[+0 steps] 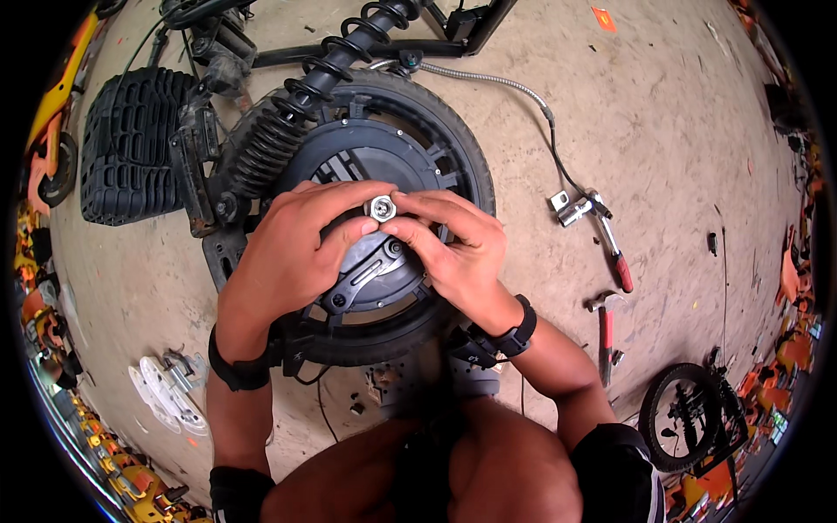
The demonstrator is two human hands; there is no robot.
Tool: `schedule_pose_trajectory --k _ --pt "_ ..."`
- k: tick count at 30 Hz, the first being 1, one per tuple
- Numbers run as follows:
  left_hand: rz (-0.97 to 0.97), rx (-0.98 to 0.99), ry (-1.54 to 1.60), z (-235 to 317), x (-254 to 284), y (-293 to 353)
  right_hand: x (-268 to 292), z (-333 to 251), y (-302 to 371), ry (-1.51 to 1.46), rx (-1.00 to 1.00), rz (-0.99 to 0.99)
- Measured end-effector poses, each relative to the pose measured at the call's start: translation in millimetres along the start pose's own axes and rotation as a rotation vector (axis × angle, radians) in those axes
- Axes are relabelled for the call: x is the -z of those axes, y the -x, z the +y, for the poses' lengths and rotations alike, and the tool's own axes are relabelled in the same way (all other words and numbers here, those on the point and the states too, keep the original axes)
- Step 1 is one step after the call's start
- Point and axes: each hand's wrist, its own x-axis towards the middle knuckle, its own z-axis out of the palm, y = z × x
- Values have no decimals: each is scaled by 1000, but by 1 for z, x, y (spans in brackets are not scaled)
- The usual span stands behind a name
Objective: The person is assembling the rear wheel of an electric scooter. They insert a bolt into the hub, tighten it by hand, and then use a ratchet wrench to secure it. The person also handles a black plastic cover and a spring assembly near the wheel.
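Between the fingertips of both my hands, over the hub of a black motor wheel [475, 148], is a small silver hex nut [382, 208], its round opening turned up toward me. My left hand [296, 248] pinches it from the left with thumb and forefinger, and my right hand [458, 248] does the same from the right. Something small and metallic shows inside the opening, too small to make out. Below the nut, a grey arm-shaped bracket [366, 274] with a bolt lies across the hub. A black coil-spring shock absorber [277, 138] slants over the wheel's upper left side.
On the floor to the right lie a red-handled ratchet wrench [617, 253] and a red-handled hammer [606, 340]. A cable in a metal sleeve [497, 80] runs there from the wheel. White discs [155, 397] lie at lower left. A small spoked wheel [680, 418] stands lower right.
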Motion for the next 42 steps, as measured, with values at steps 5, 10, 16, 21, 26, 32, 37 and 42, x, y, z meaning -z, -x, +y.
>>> schedule_pose_trajectory --k 5,10,16,21,26,32,37,42 --pt "-17 18 32 2 2 -1 0 0 1 45 -17 10" --pt "10 -50 14 -2 -1 -1 0 -3 -1 58 47 -6" --pt "-41 166 144 8 1 0 -3 5 3 104 163 7" --pt "-68 51 102 0 3 -1 2 -11 2 115 -55 -55" --pt "-20 -12 71 -2 0 0 4 -15 -4 161 -34 -78" --pt "15 -28 80 -6 -3 1 3 -15 -5 184 31 -60" --pt "25 -27 73 -6 -2 2 1 -14 -4 176 41 -39" --pt "24 -31 65 -5 -1 2 3 -15 -6 152 -42 -73"
